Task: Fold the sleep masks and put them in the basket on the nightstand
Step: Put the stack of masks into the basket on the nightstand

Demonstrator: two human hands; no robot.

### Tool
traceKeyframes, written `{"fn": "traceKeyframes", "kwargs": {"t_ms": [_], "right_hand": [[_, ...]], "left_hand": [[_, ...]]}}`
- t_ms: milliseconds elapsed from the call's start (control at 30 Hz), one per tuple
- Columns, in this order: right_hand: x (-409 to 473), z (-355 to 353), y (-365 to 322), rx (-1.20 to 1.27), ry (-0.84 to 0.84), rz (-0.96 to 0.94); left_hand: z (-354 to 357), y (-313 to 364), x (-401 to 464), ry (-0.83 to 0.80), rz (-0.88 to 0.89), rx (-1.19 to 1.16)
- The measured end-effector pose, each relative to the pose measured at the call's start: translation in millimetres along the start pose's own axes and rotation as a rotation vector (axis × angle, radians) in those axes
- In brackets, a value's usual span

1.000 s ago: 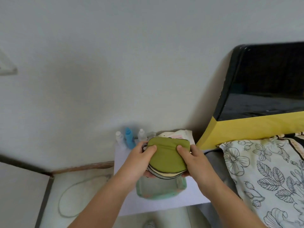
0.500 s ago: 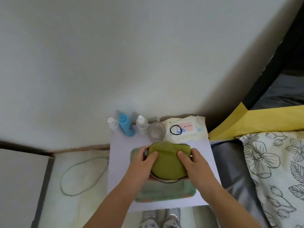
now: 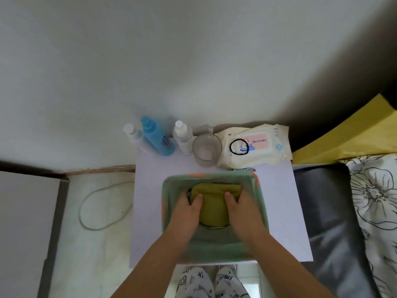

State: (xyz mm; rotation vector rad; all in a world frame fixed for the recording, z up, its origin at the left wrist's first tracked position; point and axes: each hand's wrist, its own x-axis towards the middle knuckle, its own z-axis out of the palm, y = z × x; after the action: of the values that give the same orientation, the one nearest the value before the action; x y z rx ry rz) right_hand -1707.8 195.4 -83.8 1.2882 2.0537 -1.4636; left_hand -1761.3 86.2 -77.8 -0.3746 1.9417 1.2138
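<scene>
While inside the basket (image 3: 261, 203) walls, both hands' fingers (image 3: 196, 202) pinching folded sleep masks (image 3: 213, 208).

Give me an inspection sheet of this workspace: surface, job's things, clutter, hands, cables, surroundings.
Surface: white nightstand, against the wall.
Job's things: folded green sleep mask on top of a stack, inside the green basket.
Clutter: blue bottle, two white bottles, empty glass, wipes pack with a black hair tie on it.
Hands: left hand and right hand both pressing on the stack in the basket.
Cables: grey cord looped on the floor.
Surroundings: bed with floral pillow at right.
</scene>
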Motion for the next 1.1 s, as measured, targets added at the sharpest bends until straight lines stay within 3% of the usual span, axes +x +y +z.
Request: {"fn": "traceKeyframes", "kwargs": {"t_ms": [300, 567, 733, 900, 1100], "right_hand": [[39, 33, 8, -0.028, 0.023, 0.129], [52, 42, 16, -0.088, 0.018, 0.189], [49, 41, 15, -0.152, 0.039, 0.197], [39, 37, 10, -0.403, 0.024, 0.166], [26, 31, -1, -0.669, -0.003, 0.054]], "left_hand": [[10, -15, 39, 0.060, -0.132, 0.027], [20, -25, 53, 0.123, -0.111, 0.146], [19, -31, 53, 0.182, -0.063, 0.396], [18, -24, 42, 0.179, 0.014, 0.694], [20, -9, 24, 0.137, 0.140, 1.224]]}}
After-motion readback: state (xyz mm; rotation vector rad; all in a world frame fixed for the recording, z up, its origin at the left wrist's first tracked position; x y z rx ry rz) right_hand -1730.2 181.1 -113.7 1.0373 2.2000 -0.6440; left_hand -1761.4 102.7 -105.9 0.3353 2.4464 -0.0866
